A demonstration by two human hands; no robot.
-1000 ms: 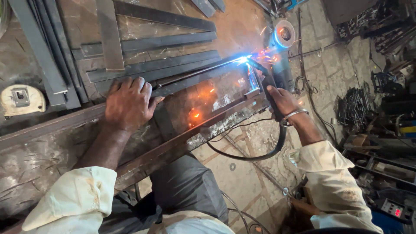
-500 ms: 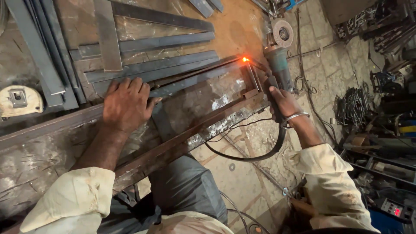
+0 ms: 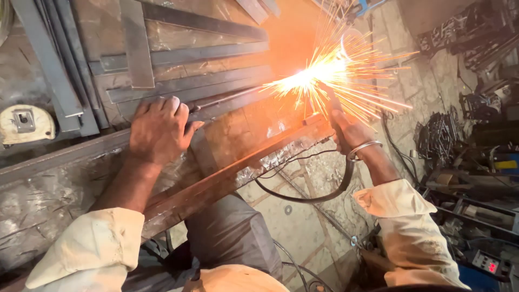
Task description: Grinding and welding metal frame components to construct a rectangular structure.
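My left hand [image 3: 159, 130] presses flat on a long steel bar [image 3: 59, 157] of a metal frame lying on the floor. My right hand [image 3: 351, 130], with a metal bangle at the wrist, is closed around the handle of a welding electrode holder [image 3: 331, 100]. At its tip a bright burst of orange sparks [image 3: 319, 73] sprays out over the frame's far corner. A black cable [image 3: 313, 196] loops down from the holder. A second frame bar [image 3: 227, 173] runs diagonally toward my knees.
Several flat steel strips [image 3: 184, 57] lie beyond the frame on the left. A round cream-coloured tape measure [image 3: 24, 124] sits at the far left. Coiled wire and metal scrap [image 3: 440, 135] crowd the right side, with a blue machine [image 3: 486, 265] at the lower right.
One second ago a blue-white arc glowed at the corner. Half a second ago only a small red-hot spot showed. Now a large shower of orange sparks bursts there. Both hands stay in place.
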